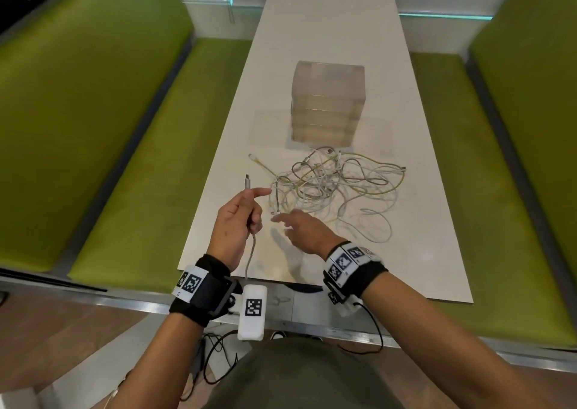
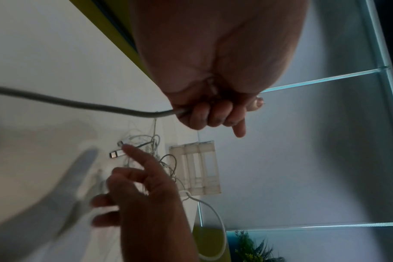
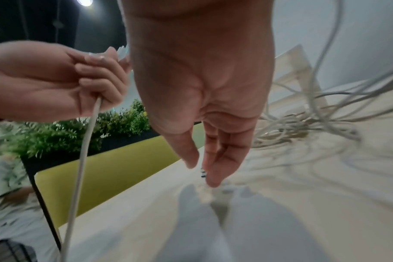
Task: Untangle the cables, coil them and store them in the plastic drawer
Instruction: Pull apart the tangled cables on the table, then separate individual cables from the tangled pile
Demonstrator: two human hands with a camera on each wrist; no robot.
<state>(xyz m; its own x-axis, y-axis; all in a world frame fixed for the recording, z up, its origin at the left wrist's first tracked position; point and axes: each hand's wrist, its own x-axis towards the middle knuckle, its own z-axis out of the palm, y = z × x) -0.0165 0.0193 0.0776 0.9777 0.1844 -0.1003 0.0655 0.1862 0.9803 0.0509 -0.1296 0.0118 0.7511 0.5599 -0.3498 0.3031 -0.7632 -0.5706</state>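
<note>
Left hand (image 1: 237,218) fist-grips grey cable (image 1: 249,252); right hand (image 3: 202,99) hangs open — palm shown wrist-side only.

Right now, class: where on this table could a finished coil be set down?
Bare white table lies beyond the plastic drawer unit, and along the near right edge, below the cable tangle. It is crowded between drawer unit and tangle, and at the near left, where the left hand grips a grey cable and the right hand reaches.
</note>
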